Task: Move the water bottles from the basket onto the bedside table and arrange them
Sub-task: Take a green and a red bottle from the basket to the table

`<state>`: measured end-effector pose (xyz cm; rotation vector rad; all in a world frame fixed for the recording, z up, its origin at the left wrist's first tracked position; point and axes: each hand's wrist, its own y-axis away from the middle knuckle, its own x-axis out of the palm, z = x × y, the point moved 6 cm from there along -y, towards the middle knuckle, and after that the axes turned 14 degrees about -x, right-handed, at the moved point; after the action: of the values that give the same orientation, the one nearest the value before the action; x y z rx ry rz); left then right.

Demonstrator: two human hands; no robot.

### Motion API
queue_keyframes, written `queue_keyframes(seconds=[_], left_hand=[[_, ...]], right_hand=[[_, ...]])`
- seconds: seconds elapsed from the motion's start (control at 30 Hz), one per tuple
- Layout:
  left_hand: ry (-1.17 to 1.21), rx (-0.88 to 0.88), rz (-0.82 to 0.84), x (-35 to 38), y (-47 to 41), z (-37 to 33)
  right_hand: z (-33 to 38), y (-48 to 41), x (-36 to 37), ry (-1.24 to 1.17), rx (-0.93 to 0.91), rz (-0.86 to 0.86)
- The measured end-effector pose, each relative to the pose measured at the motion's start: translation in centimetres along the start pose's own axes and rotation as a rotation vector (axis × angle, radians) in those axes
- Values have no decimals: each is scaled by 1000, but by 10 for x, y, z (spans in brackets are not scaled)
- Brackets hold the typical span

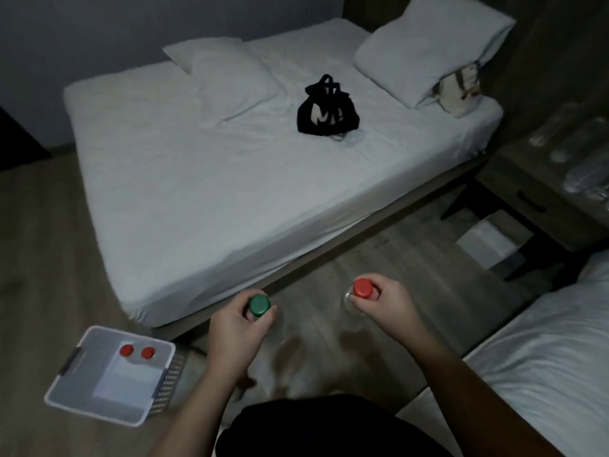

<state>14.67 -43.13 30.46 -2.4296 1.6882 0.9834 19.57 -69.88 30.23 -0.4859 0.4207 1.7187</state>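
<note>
Green-capped clear plastic bottle [259,305] pinched at neck by L hand [235,328], red-capped clear plastic bottle [362,288] by R hand [384,301] (both above floor). Two more red-capped bottles [127,350] seen in white plastic basket [99,338], btm-left.

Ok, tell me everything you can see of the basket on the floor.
The basket is a pale grey, plastic-looking rectangular tub with a dark handle on its left rim and a slotted right wall. It sits upright on the wooden floor near a corner of the bed, left of the left hand, untouched. Two red-capped bottles stand at its far end.
</note>
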Motion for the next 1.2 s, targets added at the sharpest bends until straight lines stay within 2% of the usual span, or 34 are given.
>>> queue_keyframes(seconds=[0.27, 0.57, 0.83, 1.03, 1.2], left_hand=[[-22, 90, 169, 91, -3, -82], [-100, 252, 386, 194, -48, -168], [-206, 336, 548, 310, -133, -258], [-293, 466, 677, 377, -188, -354], [-406, 627, 708, 427, -218, -409]], right_hand=[[-56, 15, -104, 31, 94, -208], [-112, 8, -184, 81, 213, -361], [-177, -60, -265, 149, 356, -522], [-194, -119, -331, 129, 437, -660], [-202, -151, -358, 74, 448, -801]])
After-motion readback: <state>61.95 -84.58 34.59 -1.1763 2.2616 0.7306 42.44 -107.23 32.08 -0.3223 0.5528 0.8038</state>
